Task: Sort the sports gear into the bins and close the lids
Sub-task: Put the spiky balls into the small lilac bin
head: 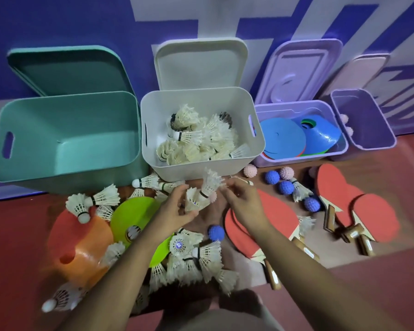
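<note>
- Nearest: a shuttlecock pile [191, 261] on the floor, partly covered by the left forearm. The blurry shuttlecock [55, 303] at bottom left is pretty smeared.
- An orange cone [81, 256] and green discs [132, 216] sit left of the arms, and a blue spiky ball [216, 232] lies between the arms. The red paddles [275, 211] are half hidden under the right forearm.
- Left hand [175, 207] has its fingers curled round the bottom of a shuttlecock stack [202, 192]. It looks like 2 nested together, held in the air just in front of the white bin [196, 172].
- Right hand [243, 201]: bunched fingertips right at the stack's feather edge, too blurry to tell if they actually pinch it.
- The white bin is open with loads of shuttlecocks inside. Teal bin [65, 180] is on its left, lilac bin [296, 158] holding blue cones [282, 137] on its right.
- Farthest right, the small purple bin [368, 120] only shows bits of pink balls [344, 119].
- Lids [201, 65] lean on the wall behind.
</note>
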